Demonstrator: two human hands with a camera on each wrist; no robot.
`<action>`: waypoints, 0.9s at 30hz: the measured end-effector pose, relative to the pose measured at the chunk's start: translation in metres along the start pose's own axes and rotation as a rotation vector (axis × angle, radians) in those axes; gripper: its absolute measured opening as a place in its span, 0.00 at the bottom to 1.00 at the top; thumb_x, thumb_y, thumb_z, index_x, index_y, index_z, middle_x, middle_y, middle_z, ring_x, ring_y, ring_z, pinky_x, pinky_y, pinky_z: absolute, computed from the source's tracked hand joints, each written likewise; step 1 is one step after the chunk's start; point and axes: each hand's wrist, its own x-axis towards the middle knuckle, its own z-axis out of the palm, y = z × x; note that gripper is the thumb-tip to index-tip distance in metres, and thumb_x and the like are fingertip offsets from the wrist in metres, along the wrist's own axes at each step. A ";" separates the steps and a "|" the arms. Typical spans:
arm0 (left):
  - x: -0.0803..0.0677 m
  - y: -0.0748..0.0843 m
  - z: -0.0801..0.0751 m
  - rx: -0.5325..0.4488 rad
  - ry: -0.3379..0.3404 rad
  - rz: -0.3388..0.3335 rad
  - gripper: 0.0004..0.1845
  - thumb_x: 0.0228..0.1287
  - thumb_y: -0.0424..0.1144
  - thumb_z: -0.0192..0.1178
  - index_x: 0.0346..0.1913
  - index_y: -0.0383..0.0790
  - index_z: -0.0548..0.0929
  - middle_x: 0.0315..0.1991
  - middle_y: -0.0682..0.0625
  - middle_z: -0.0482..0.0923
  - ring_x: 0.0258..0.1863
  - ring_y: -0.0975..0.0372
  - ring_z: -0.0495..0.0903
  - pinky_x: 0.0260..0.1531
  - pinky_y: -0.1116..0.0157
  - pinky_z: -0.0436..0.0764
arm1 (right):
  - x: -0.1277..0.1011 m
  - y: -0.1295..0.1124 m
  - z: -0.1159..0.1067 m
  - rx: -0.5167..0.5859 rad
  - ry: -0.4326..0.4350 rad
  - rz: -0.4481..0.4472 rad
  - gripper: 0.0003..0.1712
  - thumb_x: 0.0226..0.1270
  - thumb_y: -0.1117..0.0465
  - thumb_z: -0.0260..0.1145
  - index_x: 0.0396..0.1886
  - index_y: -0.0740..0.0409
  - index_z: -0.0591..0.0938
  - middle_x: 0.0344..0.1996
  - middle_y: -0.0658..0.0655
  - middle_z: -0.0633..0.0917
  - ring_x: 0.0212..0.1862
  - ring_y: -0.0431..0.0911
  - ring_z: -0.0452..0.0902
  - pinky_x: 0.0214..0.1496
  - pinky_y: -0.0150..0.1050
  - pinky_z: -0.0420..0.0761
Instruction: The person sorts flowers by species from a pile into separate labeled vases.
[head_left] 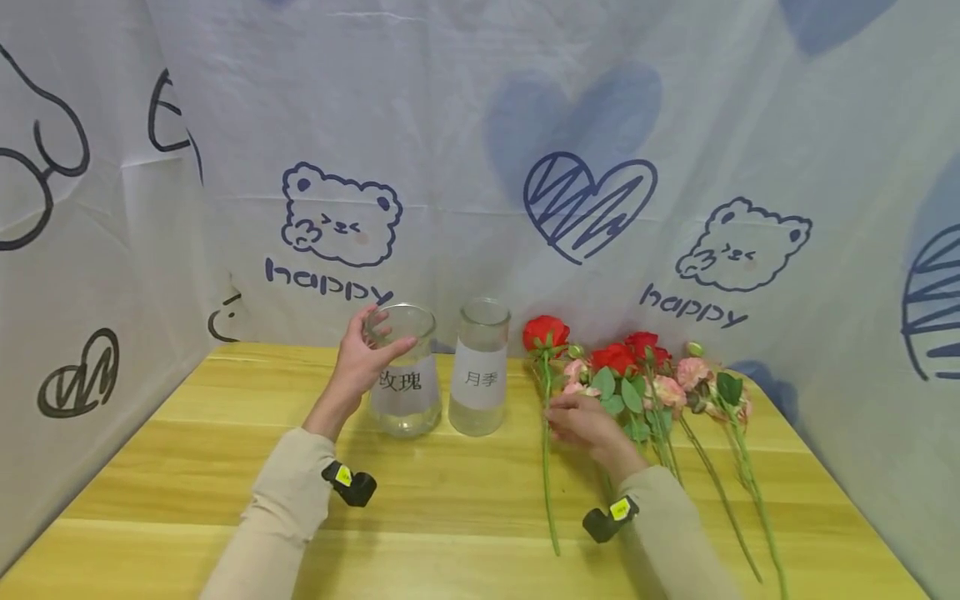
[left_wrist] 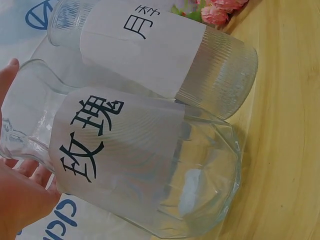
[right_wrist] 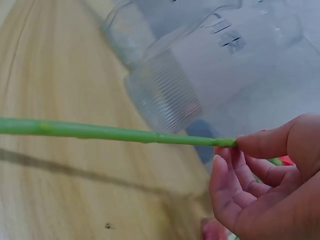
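Glass under your left hand (head_left: 365,354): fingers curl round the rim of the 玫瑰 vase (head_left: 405,375), far on the counter (head_left: 450,517). Your right hand (head_left: 588,423) pinches a red rose stem (head_left: 547,467). Swing it carelessly and the neighbouring 月季 vase (head_left: 480,371) could topple.

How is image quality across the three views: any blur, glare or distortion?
Head view: even soft light, sharp, though wide-angle bending curves the backdrop edges. Left wrist view: the label on the left vase reads crisply, with the left hand overexposed at the frame edge. Right wrist view: the stem and right hand look slightly soft, the ribbed vase behind is blurred, and the stem casts a shadow.
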 end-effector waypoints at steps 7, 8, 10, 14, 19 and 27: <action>-0.002 0.000 -0.001 0.008 0.008 -0.001 0.50 0.58 0.45 0.69 0.75 0.37 0.48 0.72 0.40 0.57 0.69 0.47 0.59 0.69 0.51 0.58 | -0.009 -0.018 -0.004 0.023 0.043 0.014 0.24 0.71 0.69 0.56 0.60 0.79 0.62 0.40 0.56 0.77 0.34 0.39 0.76 0.38 0.32 0.81; -0.001 -0.001 -0.001 0.004 0.004 -0.010 0.50 0.59 0.44 0.68 0.75 0.37 0.48 0.73 0.41 0.56 0.69 0.48 0.58 0.69 0.52 0.57 | -0.010 -0.021 -0.004 0.039 0.061 0.014 0.25 0.71 0.68 0.56 0.61 0.77 0.62 0.40 0.56 0.77 0.34 0.39 0.77 0.38 0.32 0.81; 0.000 -0.004 -0.002 -0.004 0.001 -0.019 0.48 0.61 0.41 0.67 0.75 0.37 0.47 0.73 0.42 0.56 0.70 0.48 0.58 0.69 0.53 0.57 | -0.013 -0.026 -0.004 0.086 0.100 0.001 0.23 0.71 0.68 0.57 0.60 0.75 0.63 0.38 0.55 0.78 0.34 0.39 0.77 0.37 0.32 0.81; 0.000 -0.002 -0.002 -0.015 -0.004 -0.038 0.48 0.62 0.39 0.66 0.76 0.38 0.46 0.73 0.42 0.54 0.70 0.49 0.57 0.69 0.53 0.57 | -0.015 -0.027 -0.010 0.191 0.135 -0.047 0.09 0.72 0.68 0.56 0.47 0.67 0.69 0.31 0.52 0.79 0.31 0.39 0.78 0.34 0.32 0.82; -0.001 -0.004 0.000 -0.018 0.004 -0.024 0.48 0.61 0.41 0.67 0.76 0.39 0.47 0.73 0.42 0.56 0.70 0.49 0.59 0.69 0.53 0.58 | -0.016 -0.028 -0.018 0.283 0.187 -0.079 0.03 0.73 0.70 0.53 0.42 0.63 0.68 0.27 0.48 0.79 0.30 0.36 0.79 0.37 0.31 0.82; 0.000 -0.004 0.001 -0.018 0.012 -0.026 0.47 0.61 0.41 0.67 0.75 0.39 0.48 0.72 0.42 0.57 0.69 0.49 0.59 0.69 0.54 0.59 | -0.017 -0.036 -0.028 0.371 0.260 -0.108 0.05 0.74 0.69 0.53 0.36 0.58 0.67 0.31 0.48 0.77 0.33 0.38 0.79 0.40 0.32 0.80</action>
